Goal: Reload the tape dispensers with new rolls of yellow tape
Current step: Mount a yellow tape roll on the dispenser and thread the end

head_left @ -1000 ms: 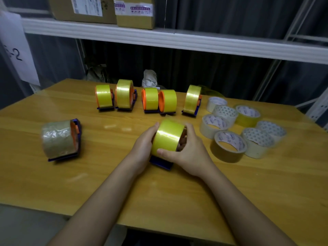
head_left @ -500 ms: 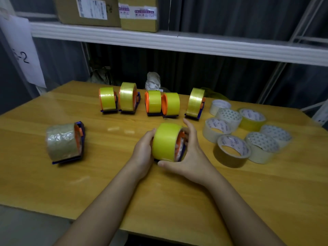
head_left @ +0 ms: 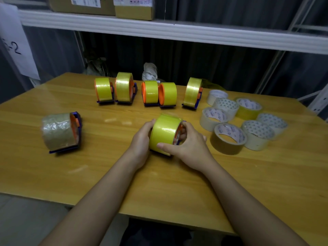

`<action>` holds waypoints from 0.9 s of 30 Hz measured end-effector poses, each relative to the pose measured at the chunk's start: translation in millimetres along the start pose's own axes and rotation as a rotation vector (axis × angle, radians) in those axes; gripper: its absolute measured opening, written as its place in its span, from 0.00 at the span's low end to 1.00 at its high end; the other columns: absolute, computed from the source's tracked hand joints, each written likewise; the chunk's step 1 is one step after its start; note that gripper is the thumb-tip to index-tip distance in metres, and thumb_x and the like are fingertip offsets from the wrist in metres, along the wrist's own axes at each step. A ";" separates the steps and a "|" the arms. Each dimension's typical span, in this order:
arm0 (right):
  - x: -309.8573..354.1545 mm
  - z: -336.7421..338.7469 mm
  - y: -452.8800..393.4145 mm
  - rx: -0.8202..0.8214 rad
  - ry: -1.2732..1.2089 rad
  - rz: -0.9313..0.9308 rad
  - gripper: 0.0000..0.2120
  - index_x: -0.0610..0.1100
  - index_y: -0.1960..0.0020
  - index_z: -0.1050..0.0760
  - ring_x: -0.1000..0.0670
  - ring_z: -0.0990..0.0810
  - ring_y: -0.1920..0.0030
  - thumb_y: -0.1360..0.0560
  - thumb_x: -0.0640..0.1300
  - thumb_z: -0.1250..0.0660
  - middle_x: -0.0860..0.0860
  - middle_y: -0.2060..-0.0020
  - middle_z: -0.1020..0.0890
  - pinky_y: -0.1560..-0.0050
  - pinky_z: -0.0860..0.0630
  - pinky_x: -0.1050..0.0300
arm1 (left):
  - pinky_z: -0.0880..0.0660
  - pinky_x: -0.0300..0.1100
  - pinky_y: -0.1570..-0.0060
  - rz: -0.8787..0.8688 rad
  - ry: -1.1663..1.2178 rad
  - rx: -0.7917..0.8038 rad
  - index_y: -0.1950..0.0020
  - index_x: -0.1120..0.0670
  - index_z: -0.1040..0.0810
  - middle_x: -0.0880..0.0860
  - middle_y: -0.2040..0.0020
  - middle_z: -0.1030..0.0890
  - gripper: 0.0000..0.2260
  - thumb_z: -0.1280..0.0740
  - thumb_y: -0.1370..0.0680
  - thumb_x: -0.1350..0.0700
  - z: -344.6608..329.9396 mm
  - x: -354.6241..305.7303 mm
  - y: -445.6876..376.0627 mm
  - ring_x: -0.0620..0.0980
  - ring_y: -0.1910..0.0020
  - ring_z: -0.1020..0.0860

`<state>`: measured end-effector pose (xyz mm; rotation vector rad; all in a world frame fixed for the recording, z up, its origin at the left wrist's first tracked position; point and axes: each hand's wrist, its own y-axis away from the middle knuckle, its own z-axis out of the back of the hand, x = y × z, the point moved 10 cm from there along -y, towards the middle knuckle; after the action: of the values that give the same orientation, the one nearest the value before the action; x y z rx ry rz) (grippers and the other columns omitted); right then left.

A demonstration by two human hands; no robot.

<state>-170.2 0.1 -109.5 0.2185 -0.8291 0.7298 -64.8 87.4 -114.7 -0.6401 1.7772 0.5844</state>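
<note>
A: From the head camera, where is the roll being worked on?

B: The yellow tape roll sits upright at the middle of the wooden table, between both hands. It is mounted in a dispenser, whose orange hub and blue frame peek out on the roll's right side.

A: What is the left hand doing?

B: The left hand is cupped against the roll's left face, fingers curled round its far upper edge. It has a hold on it.

A: And the right?

B: The right hand wraps the other side. Its thumb lies across the front of the yellow band, low down, and the fingers curl in at the dispenser's orange hub. Whether they grip the hub or only the frame beside it is hard to tell; that part is small and shadowed.

A: Where are the other dispensers?

B: Five loaded dispensers stand in a row at the far side of the table, each with yellow tape, orange hub and blue base. Well to the left of the hands lies another dispenser, carrying a dull, crinkled brownish roll.

A: And spare rolls?

B: A cluster of loose tape rolls lies flat just right of the right hand: whitish ones, a yellow one at the back, and a brown roll nearest the hand, close but not touching.

A: Anything behind?

B: A white shelf with cardboard boxes on it, above a dark curtain.
</note>
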 end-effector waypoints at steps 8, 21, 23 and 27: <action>-2.8 -10.6 2.4 0.022 -0.057 -0.003 0.44 0.54 0.29 0.40 0.58 0.43 0.43 0.38 0.71 0.30 0.57 0.40 0.28 0.34 0.39 0.53 | 0.26 0.32 0.72 0.017 0.061 -0.051 0.63 0.54 0.24 0.47 0.75 0.20 0.17 0.46 0.19 0.59 7.1 6.8 -3.3 0.41 0.75 0.22; 7.4 -3.9 1.7 -0.024 -0.004 0.063 0.53 0.59 0.25 0.49 0.58 0.47 0.43 0.41 0.67 0.24 0.61 0.45 0.39 0.37 0.41 0.57 | 0.24 0.36 0.70 -0.019 0.085 -0.105 0.59 0.54 0.25 0.48 0.74 0.20 0.15 0.47 0.18 0.58 17.3 7.2 -11.5 0.43 0.74 0.20; 7.3 -4.0 3.0 -0.013 0.004 0.052 0.52 0.58 0.25 0.48 0.59 0.47 0.45 0.40 0.67 0.25 0.62 0.48 0.39 0.36 0.40 0.55 | 0.25 0.34 0.73 -0.022 0.075 -0.082 0.60 0.54 0.25 0.47 0.75 0.20 0.15 0.47 0.18 0.59 14.5 7.3 -11.8 0.42 0.75 0.21; 0.5 -3.9 -0.1 0.006 -0.051 0.011 0.51 0.58 0.25 0.48 0.58 0.45 0.44 0.39 0.67 0.26 0.63 0.46 0.32 0.40 0.40 0.55 | 0.25 0.34 0.71 -0.028 0.065 -0.056 0.61 0.54 0.24 0.48 0.75 0.20 0.16 0.47 0.19 0.58 11.5 8.1 -14.7 0.42 0.74 0.21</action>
<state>-167.6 2.1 -111.8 0.2392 -0.8773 0.7392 -48.9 83.2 -126.6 -0.7283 1.8144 0.6021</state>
